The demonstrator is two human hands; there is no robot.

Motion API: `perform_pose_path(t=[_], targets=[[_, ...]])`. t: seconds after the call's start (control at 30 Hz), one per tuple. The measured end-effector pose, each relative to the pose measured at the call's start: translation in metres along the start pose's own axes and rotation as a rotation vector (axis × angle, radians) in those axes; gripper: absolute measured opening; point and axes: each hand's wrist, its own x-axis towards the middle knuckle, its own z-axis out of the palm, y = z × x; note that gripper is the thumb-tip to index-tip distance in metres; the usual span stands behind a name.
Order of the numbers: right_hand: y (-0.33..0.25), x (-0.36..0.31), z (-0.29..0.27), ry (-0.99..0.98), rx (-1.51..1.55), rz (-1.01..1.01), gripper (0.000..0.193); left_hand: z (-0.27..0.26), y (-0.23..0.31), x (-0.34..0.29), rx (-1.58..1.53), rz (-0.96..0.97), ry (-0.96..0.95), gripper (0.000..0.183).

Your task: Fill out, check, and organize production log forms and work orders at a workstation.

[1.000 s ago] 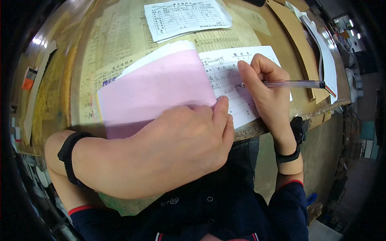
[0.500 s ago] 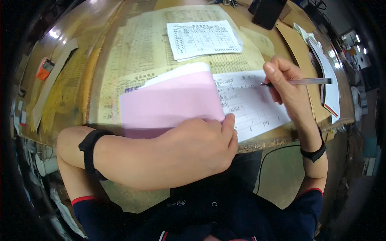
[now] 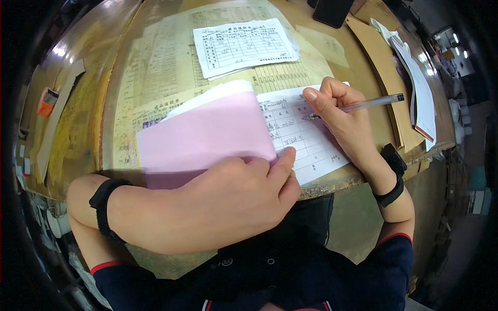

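Observation:
My right hand (image 3: 340,116) grips a clear pen (image 3: 371,102), its tip resting on a white printed form (image 3: 306,135) near the table's front edge. My left hand (image 3: 233,197) lies with its fingers curled over the folded-back pink sheet (image 3: 202,137), with a white sheet just behind it, holding them off the form. The thumb presses on the form's lower part. Both wrists wear black bands.
A second stack of printed table sheets (image 3: 244,46) lies farther back on the glass-topped wooden desk (image 3: 119,93). Brown envelopes (image 3: 381,57) and a white-paper clipboard (image 3: 417,88) sit at the right, a dark phone (image 3: 332,10) at the back, an orange tool (image 3: 46,101) at the left.
The view has shifted, so the papers sit lower and more centred. My right hand with the pen has moved slightly along the form; my left hand still holds the pink sheet back.

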Motion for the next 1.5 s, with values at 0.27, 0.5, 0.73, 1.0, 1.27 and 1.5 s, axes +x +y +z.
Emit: perform_pose_path(t=[0.27, 0.5, 0.73, 1.0, 1.27, 1.5], targets=[[0.002, 0.000, 0.002, -0.010, -0.055, -0.098, 0.039, 0.001, 0.001, 0.001, 0.019, -0.017, -0.003, 0.037], [0.007, 0.000, 0.001, -0.029, -0.080, -0.122, 0.037, 0.003, 0.001, 0.001, 0.040, -0.014, 0.031, 0.035], [0.007, 0.000, 0.002, 0.014, -0.062, -0.116, 0.035, 0.002, 0.002, 0.001, 0.043, -0.024, 0.030, 0.034], [0.008, -0.001, 0.004, 0.025, -0.074, -0.139, 0.034, 0.001, 0.001, 0.001, 0.028, -0.025, 0.009, 0.035], [0.005, 0.000, 0.003, 0.025, -0.074, -0.136, 0.034, -0.001, 0.002, 0.002, 0.024, -0.034, -0.008, 0.037], [0.011, -0.001, -0.001, 0.050, -0.121, -0.113, 0.036, 0.002, 0.002, 0.001, 0.029, -0.027, 0.003, 0.036]])
